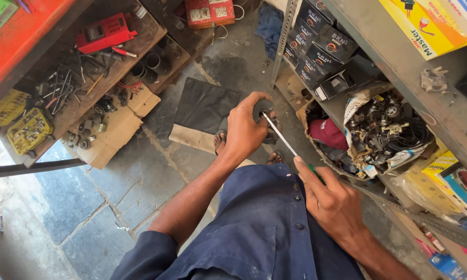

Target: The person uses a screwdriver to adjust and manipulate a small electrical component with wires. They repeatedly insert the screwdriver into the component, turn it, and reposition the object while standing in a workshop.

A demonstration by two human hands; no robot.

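The left hand [245, 127] curls tight around a small dark round part [264, 110], a black, disc-like piece mostly hidden by the fingers, held in the air above the stone floor [140, 171] and the person's sandalled feet. The right hand [329, 197] is closed around the green handle of a screwdriver [281, 136], index finger laid along it; the thin bright metal shaft slants up and left, its tip touching the dark part just beside the left thumb.

To the right stands a grey metal shelf rack [399, 62]. On its upper level lies a flat yellow carton [425, 23] with red and blue print, next to a blue-edged one at the corner. Farther back, a stack of small black boxes [316, 44] with round orange-and-white labels leans in rows. Below, a torn bag [386, 127] of white and printed plastic spills dark metal fittings, beside a red cloth. Lower right, more yellow, blue and pink packets [451, 176] sit on the bottom shelf.

At the left, a wooden worktop [88, 88] carries a red meter-like device [104, 33], loose hand tools and a yellow plastic tray [29, 129] of small parts. Flattened brown cardboard [117, 127] lies below it, and a dark square mat [205, 106] on the floor.
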